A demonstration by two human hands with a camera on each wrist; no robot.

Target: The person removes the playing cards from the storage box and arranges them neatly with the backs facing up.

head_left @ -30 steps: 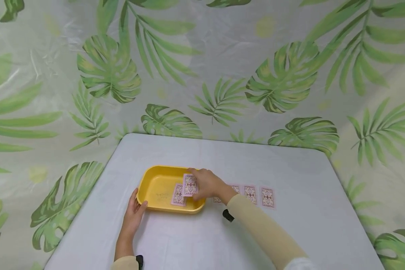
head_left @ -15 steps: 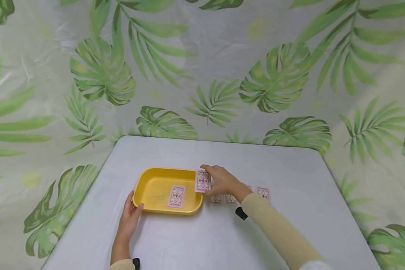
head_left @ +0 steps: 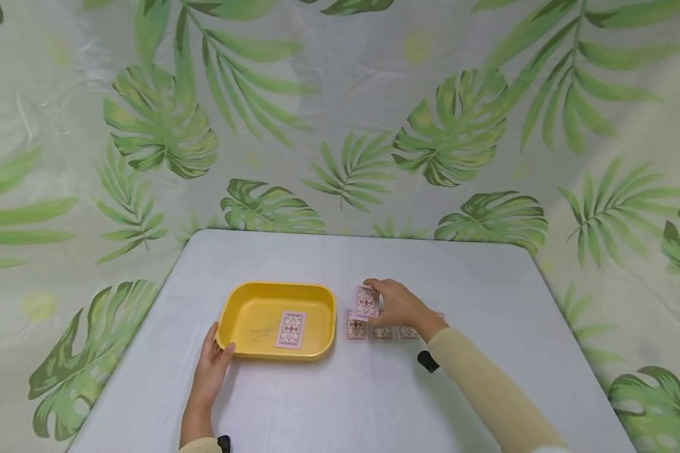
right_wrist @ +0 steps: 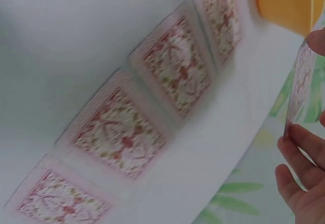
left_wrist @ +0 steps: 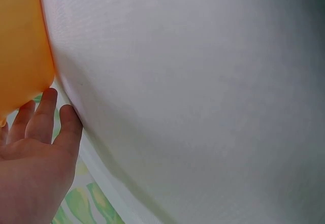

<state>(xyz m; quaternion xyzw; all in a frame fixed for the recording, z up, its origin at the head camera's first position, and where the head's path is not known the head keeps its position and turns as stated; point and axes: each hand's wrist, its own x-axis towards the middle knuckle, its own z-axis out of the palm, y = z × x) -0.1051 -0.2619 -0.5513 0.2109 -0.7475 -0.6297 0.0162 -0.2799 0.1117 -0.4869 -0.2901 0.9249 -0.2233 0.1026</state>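
Observation:
My right hand (head_left: 399, 305) pinches a playing card (head_left: 366, 302), its patterned pink-bordered back up, between thumb and fingers. In the right wrist view the held card (right_wrist: 303, 82) appears nearly edge-on, raised above the table. Beneath that hand runs a row of similar playing cards (head_left: 356, 327), the right ones partly hidden by hand and wrist. My left hand (head_left: 208, 365) holds the near left corner of a yellow plastic tray (head_left: 249, 351), thumb at the rim, fingers along the outer side. One playing card (head_left: 290, 329) lies back-up inside the tray.
A white-covered table (head_left: 317, 409) bears everything. The cards (right_wrist: 170, 66) lie side by side with narrow gaps, just right of the tray. Behind the table hangs a leaf-patterned sheet (head_left: 340, 94).
My right hand has moved rightward with its card, from over the tray to above the row. The left hand stays at the tray's corner. The whole head view has shifted slightly.

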